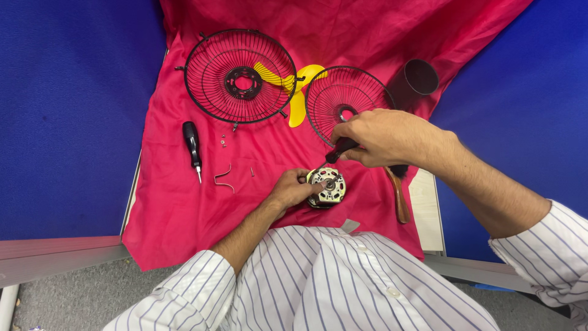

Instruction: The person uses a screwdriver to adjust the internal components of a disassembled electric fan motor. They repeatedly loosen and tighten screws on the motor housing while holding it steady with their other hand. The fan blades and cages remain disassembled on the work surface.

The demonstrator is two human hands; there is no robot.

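Left hand (293, 189) steadies motor (327, 187); right hand (383, 138) holds screwdriver (340, 149) above it.

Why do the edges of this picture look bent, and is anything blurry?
Head view: the wide lens bows the edges, stretching the striped sleeve; lighting is even with soft shadows; the fan motor, left hand and right hand are sharp, with no glare.

A makeshift repair bench rather than a fitted workshop: a red cloth (184, 202) spread over a small table between blue partition walls (67, 110), strewn with 2 black wire fan guards (240, 76), a yellow fan blade (298, 101), a screwdriver (193, 144) and loose screws (223, 142).
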